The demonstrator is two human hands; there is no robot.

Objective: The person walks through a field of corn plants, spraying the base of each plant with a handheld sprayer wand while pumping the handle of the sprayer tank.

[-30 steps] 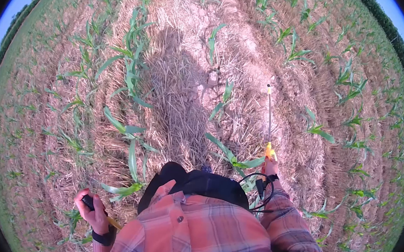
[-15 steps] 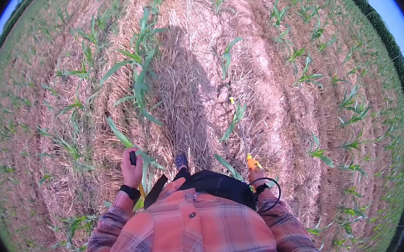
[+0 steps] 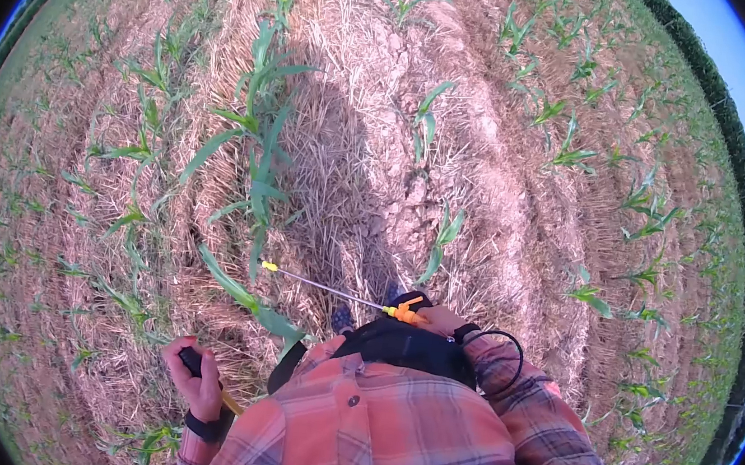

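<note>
Ahead of the plaid shirt (image 3: pixel 306 434), the wand (image 3: pixel 328 288) points leftward; it looks light and stiff, its yellow tip (image 3: pixel 270 266) perhaps fragile — best held by the orange handle (image 3: pixel 407 313), where the right hand (image 3: pixel 440 320) grips. The left hand (image 3: pixel 191 379) curls round a black grip (image 3: pixel 190 360). Below, straw-strewn soil (image 3: pixel 321 200) looks uneven — open lanes between leafy plants (image 3: pixel 239 294).

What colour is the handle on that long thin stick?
The handle is orange, with yellow where the stick joins; see the head view.

Crop field (image 3: pixel 525 249), green plants (image 3: pixel 243 294), straw-strewn soil (image 3: pixel 483 126)
</note>
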